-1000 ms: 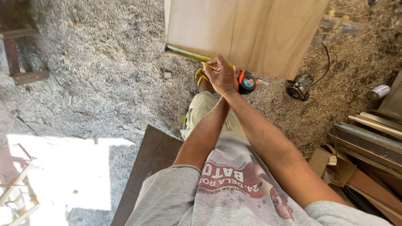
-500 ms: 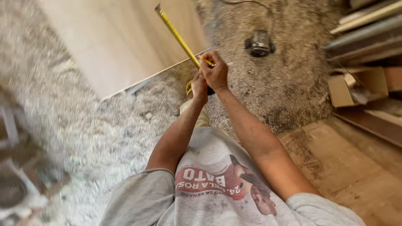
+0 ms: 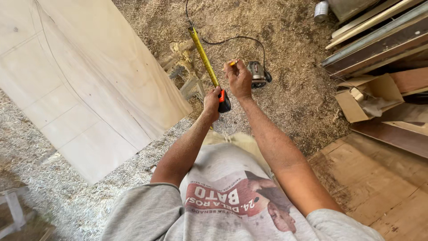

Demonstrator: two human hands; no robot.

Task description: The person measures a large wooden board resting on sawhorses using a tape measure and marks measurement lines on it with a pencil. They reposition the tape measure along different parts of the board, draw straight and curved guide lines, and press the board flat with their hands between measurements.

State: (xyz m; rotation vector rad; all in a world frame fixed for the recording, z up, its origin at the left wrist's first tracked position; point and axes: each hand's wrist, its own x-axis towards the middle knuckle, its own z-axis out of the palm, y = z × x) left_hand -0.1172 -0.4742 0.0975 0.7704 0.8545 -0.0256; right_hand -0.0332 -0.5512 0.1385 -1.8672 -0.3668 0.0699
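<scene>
My left hand (image 3: pixel 212 102) grips a black and orange tape measure (image 3: pixel 224 102), and its yellow blade (image 3: pixel 203 55) runs up and away over the sawdust floor. Just to the right, my right hand (image 3: pixel 239 80) pinches a short pencil (image 3: pixel 233 63) with its fingers curled. A large pale plywood sheet (image 3: pixel 84 76) marked with pencil lines lies at the left, apart from both hands. Beyond my right hand, a small power tool (image 3: pixel 257 73) sits on the floor with a black cord (image 3: pixel 223 40) looping off it.
Sawdust (image 3: pixel 290 44) covers the ground. Stacked boards and metal strips (image 3: pixel 379 31) lean at the right, with a torn cardboard box (image 3: pixel 363 98) below them. A brown wooden panel (image 3: pixel 379 183) lies at the lower right. A metal can (image 3: pixel 321 11) stands at the top.
The view has swung, so the plywood now sits further left. My hands have come off the sheet's edge and now hold the tape and pencil over the sawdust near the power tool.
</scene>
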